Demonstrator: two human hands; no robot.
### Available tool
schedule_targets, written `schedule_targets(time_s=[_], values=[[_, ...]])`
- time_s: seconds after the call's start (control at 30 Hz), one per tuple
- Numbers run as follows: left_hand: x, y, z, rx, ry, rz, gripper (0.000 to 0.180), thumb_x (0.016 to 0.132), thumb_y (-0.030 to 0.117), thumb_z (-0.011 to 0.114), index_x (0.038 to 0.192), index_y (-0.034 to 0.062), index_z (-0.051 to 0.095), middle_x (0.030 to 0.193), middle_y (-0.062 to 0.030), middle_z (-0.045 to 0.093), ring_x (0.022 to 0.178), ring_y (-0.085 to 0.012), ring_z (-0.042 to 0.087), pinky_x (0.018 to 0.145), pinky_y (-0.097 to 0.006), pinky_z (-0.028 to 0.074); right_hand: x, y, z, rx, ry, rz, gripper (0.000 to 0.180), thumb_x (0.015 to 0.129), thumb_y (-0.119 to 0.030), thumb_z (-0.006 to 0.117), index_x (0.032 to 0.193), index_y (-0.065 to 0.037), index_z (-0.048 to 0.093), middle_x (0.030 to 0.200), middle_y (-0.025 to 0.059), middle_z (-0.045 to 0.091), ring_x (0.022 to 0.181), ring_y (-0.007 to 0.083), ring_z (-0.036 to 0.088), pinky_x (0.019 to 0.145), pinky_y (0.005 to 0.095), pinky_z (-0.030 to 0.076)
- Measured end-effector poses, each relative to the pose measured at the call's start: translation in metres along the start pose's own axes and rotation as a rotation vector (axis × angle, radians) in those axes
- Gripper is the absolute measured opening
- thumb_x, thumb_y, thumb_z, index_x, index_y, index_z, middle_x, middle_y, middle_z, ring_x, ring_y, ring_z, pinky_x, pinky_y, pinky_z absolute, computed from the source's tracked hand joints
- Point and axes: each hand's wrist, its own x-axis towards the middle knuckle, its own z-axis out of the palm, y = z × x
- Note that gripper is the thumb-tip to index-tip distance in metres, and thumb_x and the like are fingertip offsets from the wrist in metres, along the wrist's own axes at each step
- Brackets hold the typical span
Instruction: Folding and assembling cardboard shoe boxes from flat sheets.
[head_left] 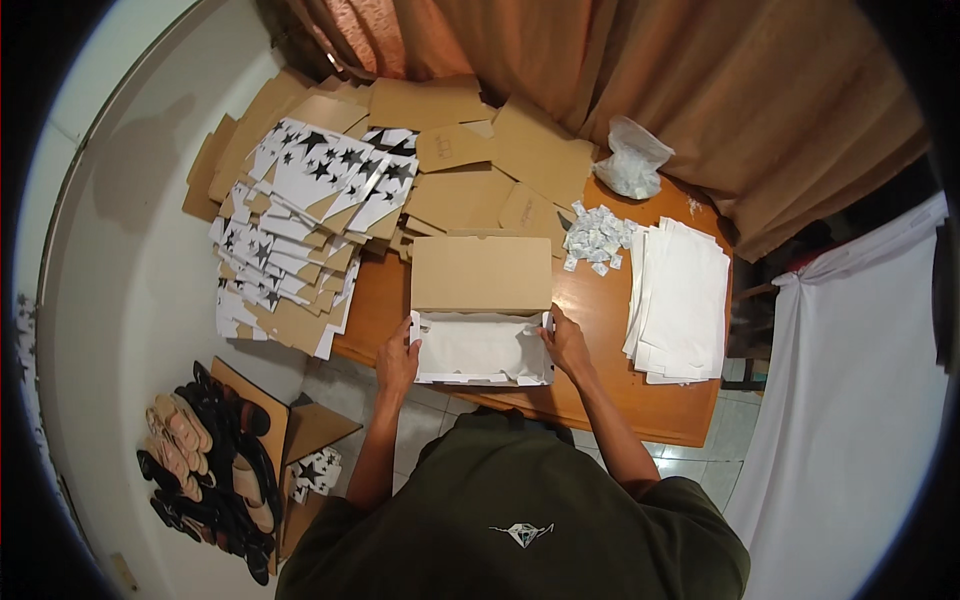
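Observation:
An open cardboard shoebox [481,273] stands at the table's front edge, right before me. Its brown lid leans up and back, away from me. White tissue paper [480,346] lines the inside, and no other item shows in it. My left hand [399,360] is closed on the box's left side wall, thumb toward the top edge. On the opposite side wall, my right hand [565,345] grips in the same way. Right of the box lie a heap of small white sachets [598,236] and a stack of white paper sheets [678,300].
Flattened star-patterned cardboard boxes [310,190] pile up at the table's left and back. A clear plastic bag [635,160] sits at the back right of the wooden table [590,405]. Several sandals and shoes [215,460] lie lower left, beside brown cardboard [305,440]. Brown curtains [690,70] hang behind.

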Motion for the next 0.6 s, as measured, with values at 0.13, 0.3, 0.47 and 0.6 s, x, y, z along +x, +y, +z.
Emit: schedule_targets(time_s=[0.13,0.3,0.47,0.6], values=[[-0.005,-0.021,0.017,-0.060,0.089,-0.007,0.051,0.087,0.005,0.073,0.136,0.0065,0.060,0.111,-0.0212,0.072,0.081,-0.0321,0.075,0.075,-0.041,0.056,0.008,0.012,0.017,0.052,0.005,-0.061,0.056,0.092,-0.014,0.069,0.140,0.003,0.046,0.111,0.0311,0.066,0.104,0.0478,0.064,0.088,0.0509,0.052],[-0.013,-0.024,0.016,0.029,0.078,-0.079,0.051,0.088,0.009,0.074,0.137,0.0081,0.059,0.119,-0.0195,0.069,0.099,-0.0334,0.070,0.083,-0.044,0.054,0.002,-0.001,0.003,0.126,-0.042,-0.061,0.061,0.093,-0.019,0.070,0.144,0.001,0.044,0.110,0.0295,0.068,0.096,0.0438,0.069,0.085,0.0482,0.054],[-0.006,0.049,0.016,0.297,0.177,0.138,0.056,0.091,0.017,0.071,0.142,0.0062,0.051,0.141,-0.0178,0.053,0.128,-0.0408,0.050,0.105,-0.048,0.042,0.002,0.022,-0.011,0.136,-0.011,-0.033,0.074,0.096,-0.040,0.065,0.150,0.003,0.038,0.123,0.0323,0.064,0.107,0.0427,0.068,0.092,0.0460,0.054],[0.020,0.120,0.043,-0.095,0.085,0.308,0.050,0.092,0.018,0.070,0.136,0.0013,0.053,0.133,-0.0223,0.056,0.120,-0.0391,0.056,0.105,-0.045,0.044,0.005,0.029,-0.043,0.175,0.063,-0.027,0.077,0.096,-0.044,0.063,0.150,0.005,0.037,0.132,0.0339,0.058,0.117,0.0441,0.063,0.099,0.0466,0.051]])
